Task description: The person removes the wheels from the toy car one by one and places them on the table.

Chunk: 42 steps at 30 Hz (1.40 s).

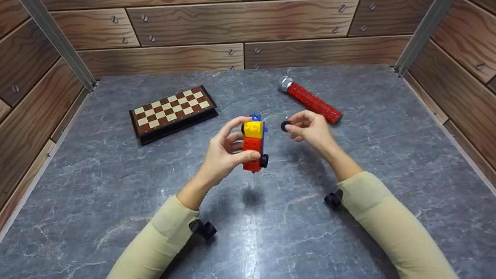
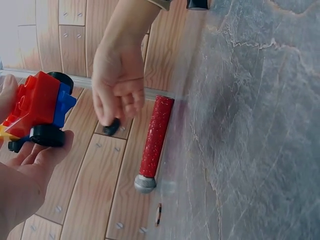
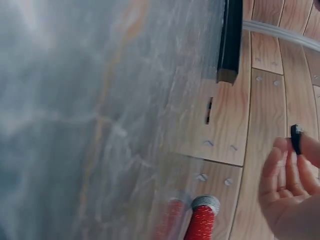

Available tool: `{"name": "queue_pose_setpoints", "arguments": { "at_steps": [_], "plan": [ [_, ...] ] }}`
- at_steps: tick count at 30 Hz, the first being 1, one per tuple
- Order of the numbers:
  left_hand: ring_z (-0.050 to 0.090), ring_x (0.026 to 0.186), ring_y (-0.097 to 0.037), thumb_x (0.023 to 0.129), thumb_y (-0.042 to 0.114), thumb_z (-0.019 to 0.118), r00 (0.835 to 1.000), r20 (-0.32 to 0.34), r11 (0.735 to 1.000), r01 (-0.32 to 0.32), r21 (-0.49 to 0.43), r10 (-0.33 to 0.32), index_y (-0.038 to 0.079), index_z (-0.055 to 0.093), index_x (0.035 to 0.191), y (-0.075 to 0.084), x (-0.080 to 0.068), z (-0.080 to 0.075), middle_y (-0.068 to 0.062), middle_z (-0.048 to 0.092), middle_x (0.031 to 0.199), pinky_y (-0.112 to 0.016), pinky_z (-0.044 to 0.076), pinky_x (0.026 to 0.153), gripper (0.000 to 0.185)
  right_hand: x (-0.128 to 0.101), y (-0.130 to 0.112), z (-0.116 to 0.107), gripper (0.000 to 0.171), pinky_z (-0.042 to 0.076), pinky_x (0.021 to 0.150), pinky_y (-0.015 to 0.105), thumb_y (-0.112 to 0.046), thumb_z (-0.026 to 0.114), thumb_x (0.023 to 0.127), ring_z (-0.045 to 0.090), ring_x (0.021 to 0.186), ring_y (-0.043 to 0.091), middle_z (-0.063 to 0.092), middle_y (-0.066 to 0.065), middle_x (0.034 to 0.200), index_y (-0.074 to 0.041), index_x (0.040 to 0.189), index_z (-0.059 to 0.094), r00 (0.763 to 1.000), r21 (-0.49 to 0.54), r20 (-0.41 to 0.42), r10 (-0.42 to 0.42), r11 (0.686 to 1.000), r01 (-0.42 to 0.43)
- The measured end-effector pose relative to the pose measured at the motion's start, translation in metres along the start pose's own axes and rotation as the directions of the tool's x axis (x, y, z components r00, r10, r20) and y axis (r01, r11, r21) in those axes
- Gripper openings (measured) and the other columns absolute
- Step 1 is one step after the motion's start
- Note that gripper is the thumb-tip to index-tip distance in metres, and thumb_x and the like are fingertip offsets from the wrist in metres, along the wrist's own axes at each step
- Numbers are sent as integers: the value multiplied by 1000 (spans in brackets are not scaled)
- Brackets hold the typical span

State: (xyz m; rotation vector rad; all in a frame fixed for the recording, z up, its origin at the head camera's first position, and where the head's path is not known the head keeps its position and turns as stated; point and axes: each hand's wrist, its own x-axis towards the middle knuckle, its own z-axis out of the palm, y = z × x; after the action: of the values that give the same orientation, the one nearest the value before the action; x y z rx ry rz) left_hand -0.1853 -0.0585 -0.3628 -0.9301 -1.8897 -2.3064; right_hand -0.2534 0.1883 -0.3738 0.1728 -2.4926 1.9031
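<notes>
Gripping the car [image 1: 254, 143] upright, nose up, in my left hand [image 1: 224, 153]; right hand [image 1: 310, 130] pinches a loose wheel [image 1: 285, 126].

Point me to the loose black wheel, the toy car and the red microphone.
black wheel [image 1: 285, 126], head view, its face.
toy car [image 1: 252, 144], head view, red brick side.
red microphone [image 1: 314, 102], head view, mid handle.

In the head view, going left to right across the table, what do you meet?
Chessboard → left hand → toy brick car held in its grip → small black wheel pinched by the right hand → red glitter microphone.
</notes>
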Motion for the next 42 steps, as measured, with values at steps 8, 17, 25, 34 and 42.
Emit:
{"name": "queue_pose_setpoints", "arguments": {
  "at_steps": [8,17,25,34,42],
  "plan": [
    [64,82,-36,74,11,78,1000,-8,1000,-14,-8,14,10,45,131,-2,1,0,-20,63,103,-47,53,73,66,16,8,-2,26,52,50,25,-1,69,81,62,58,16,63,5,77,8,102,55,965,-80,106,241,969,-233],
    [64,82,-36,73,12,79,1000,-8,1000,-6,-21,6,9,45,132,-2,1,1,-20,62,103,-46,53,74,68,26,14,-7,22,51,49,25,-6,70,82,60,53,14,64,6,73,0,96,56,912,-189,103,397,908,-374],
    [64,83,-37,73,11,79,1000,1,999,-6,-49,6,8,44,132,-4,1,0,-21,62,102,-42,53,71,68,29,20,-9,20,45,43,22,-7,72,80,57,50,11,57,5,75,-2,92,57,896,-221,90,434,886,-407],
    [64,83,-37,74,14,79,1000,1,999,-2,-34,2,9,45,132,-4,1,1,-21,62,103,-46,53,72,68,30,25,-13,20,46,44,23,-7,71,81,55,49,11,55,4,70,-1,93,57,899,-244,76,432,882,-403],
    [64,83,-37,73,14,79,1000,-11,1000,4,-27,-5,10,45,132,-5,0,1,-20,63,103,-47,53,72,68,31,29,-16,21,49,49,25,-8,71,82,58,53,13,60,2,71,-1,96,57,891,-211,96,444,884,-418]
  ]
}}
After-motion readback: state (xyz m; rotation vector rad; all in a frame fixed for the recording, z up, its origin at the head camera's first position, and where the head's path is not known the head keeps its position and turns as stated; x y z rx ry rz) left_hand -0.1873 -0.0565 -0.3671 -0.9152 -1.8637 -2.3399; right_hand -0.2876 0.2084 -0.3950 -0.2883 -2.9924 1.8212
